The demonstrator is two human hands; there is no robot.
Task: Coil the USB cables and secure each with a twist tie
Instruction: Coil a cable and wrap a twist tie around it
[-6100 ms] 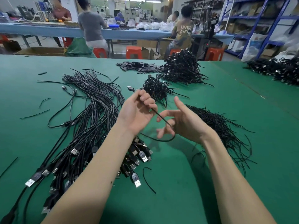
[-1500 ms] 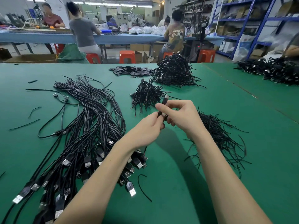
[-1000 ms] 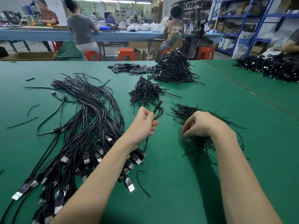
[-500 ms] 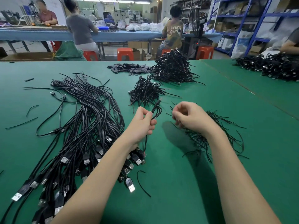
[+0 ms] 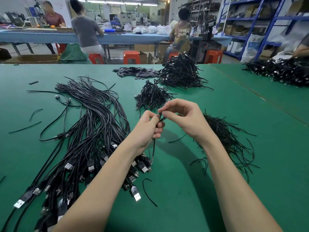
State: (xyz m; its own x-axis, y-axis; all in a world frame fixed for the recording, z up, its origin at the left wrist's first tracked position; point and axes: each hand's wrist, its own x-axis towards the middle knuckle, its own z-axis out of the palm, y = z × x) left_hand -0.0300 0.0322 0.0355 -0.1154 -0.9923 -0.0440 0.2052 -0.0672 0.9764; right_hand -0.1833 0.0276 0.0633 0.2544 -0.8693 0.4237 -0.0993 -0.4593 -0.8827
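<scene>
On a green table [image 5: 184, 206] in a workshop, a shirt [image 5: 183, 33] reads "UNKNOWN"; left hand [image 5: 147, 129] grips a coiled cable [image 5: 154, 146], right hand [image 5: 184, 116] pinches its top.

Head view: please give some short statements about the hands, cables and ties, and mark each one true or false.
1. The left hand grips a coiled cable. True.
2. The right hand lies flat on the table. False: it is raised, pinching at the coil's top.
3. The loose cables lie left of the hands. True.
4. The tie pile is left of the left hand. False: it lies under the right wrist.
</scene>
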